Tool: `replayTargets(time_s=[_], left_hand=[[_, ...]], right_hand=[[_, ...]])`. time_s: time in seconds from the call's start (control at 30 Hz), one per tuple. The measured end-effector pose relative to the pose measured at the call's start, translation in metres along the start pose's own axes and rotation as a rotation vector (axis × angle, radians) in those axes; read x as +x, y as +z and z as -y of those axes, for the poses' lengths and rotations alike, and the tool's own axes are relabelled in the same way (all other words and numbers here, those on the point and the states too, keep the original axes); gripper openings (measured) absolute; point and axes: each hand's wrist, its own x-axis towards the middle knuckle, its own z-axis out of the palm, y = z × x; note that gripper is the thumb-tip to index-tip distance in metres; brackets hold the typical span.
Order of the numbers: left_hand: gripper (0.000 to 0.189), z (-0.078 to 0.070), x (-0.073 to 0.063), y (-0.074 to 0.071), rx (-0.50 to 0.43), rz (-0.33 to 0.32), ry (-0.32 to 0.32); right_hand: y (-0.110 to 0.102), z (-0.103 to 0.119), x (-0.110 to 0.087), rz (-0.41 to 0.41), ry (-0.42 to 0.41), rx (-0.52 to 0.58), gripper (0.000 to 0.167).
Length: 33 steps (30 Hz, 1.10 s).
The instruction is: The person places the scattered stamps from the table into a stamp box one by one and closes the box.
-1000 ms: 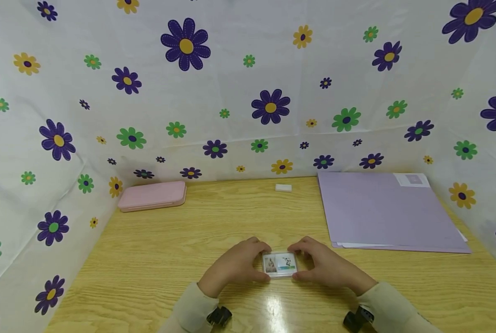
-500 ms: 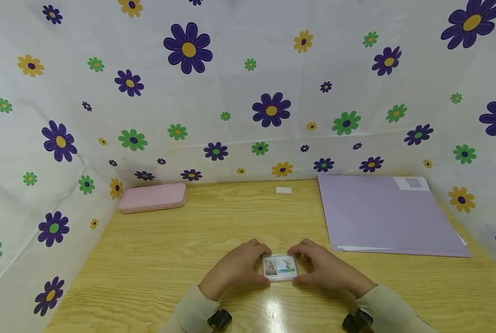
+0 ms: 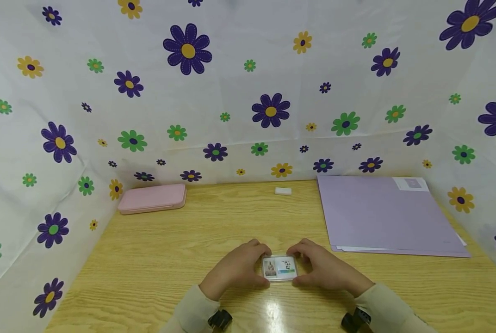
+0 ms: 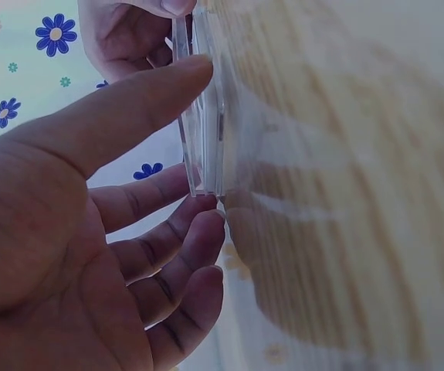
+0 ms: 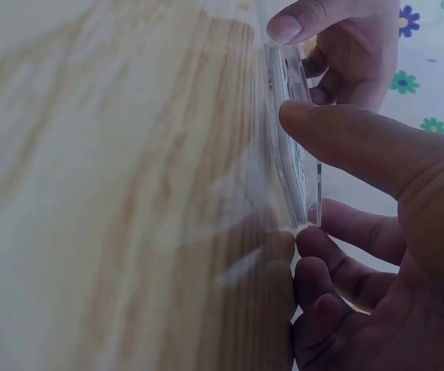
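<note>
A small flat clear plastic case [image 3: 279,268] with two small pictures inside, one brownish and one of a black-and-white figure, lies at the front middle of the table. My left hand [image 3: 240,266] holds its left end, thumb at the near edge and fingers at the far edge. Mirroring it, my right hand [image 3: 328,267] grips the right end the same way. In the left wrist view the case [image 4: 205,124] shows edge-on, its clear top plate standing slightly off the lower layers. The right wrist view also shows a gap under that plate, with the thumb [image 5: 337,139] across the edge.
The wooden table [image 3: 214,222] carries a pink pencil case [image 3: 153,199] at the back left and a white eraser-like block [image 3: 283,191] at the back. Purple folders [image 3: 389,215] with paper edges sticking out lie at the right. A flowered curtain [image 3: 231,83] encloses the table.
The head view has tilted slightly, so everything sits a little lower in it. Both hands keep the same hold on the clear case, with no other visible movement.
</note>
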Motion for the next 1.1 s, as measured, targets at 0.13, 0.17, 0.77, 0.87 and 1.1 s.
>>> replayTargets(time_s=[0.13, 0.17, 0.77, 0.87, 1.1], left_hand=[[0.059, 0.0000, 0.0004, -0.0001, 0.001, 0.004, -0.004], [0.059, 0.0000, 0.0006, -0.0002, 0.003, 0.005, -0.004], [0.063, -0.0010, -0.0022, -0.0041, 0.016, 0.027, -0.009], [0.060, -0.0011, -0.0029, -0.0054, -0.001, 0.030, -0.013], [0.054, -0.0008, -0.0040, -0.0061, -0.021, 0.026, -0.018]], right_hand=[[-0.0002, 0.0000, 0.0005, 0.002, 0.004, 0.000, 0.055], [-0.0002, 0.0001, 0.0006, 0.002, 0.006, 0.001, 0.055], [-0.0003, -0.0013, -0.0002, 0.013, 0.021, 0.003, 0.056], [-0.0012, -0.0003, -0.0006, 0.017, 0.034, 0.016, 0.055], [-0.0022, 0.0005, 0.0003, 0.020, 0.024, 0.035, 0.052]])
